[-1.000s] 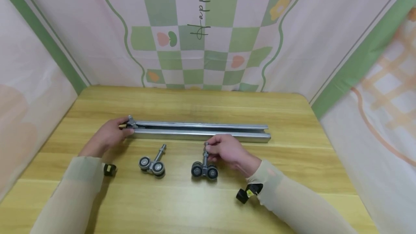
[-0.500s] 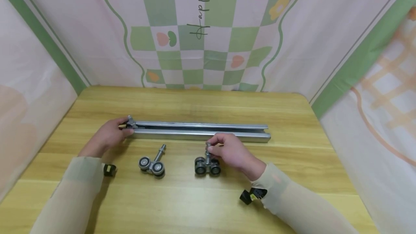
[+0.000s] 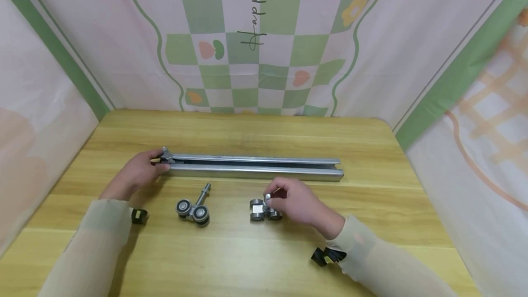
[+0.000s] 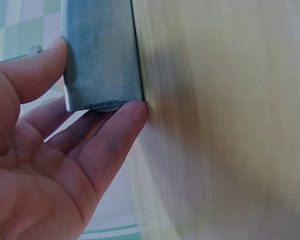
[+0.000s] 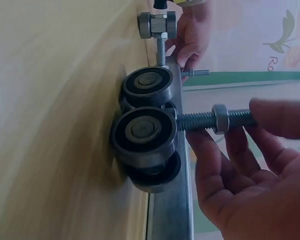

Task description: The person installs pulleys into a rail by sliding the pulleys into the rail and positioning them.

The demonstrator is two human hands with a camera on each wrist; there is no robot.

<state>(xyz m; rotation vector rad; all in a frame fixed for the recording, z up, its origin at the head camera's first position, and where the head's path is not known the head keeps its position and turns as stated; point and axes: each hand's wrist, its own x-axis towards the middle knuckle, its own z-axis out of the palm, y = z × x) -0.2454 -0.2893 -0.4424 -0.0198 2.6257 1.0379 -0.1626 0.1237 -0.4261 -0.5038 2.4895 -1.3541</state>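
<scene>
My left hand (image 3: 140,171) holds the left end of a silver metal C-channel rail (image 3: 255,173) lying on the table. In the left wrist view, its thumb presses one side of the rail (image 4: 100,55) while fingertips reach round the end. A threaded bolt (image 5: 196,73) pokes up from the slot beside that hand. With thumb and fingers, my right hand (image 3: 301,203) pinches the upper bolt of a four-wheeled roller trolley (image 3: 257,210). That trolley has its wheels (image 5: 142,130) down, close over the table, and its bolt pointing up. A nut (image 5: 220,119) sits partway along the bolt.
Another roller trolley (image 3: 200,213) lies on the wooden table (image 3: 231,260) between the hands, its bolt slanting toward the rail. Black wrist cameras (image 3: 139,216) hang at both sleeves. A patterned curtain (image 3: 284,49) stands behind the table and along its sides.
My right hand has tipped the trolley so its bolt swung from pointing toward the rail to upright, shifting it slightly right. My left hand and the rail have stayed put.
</scene>
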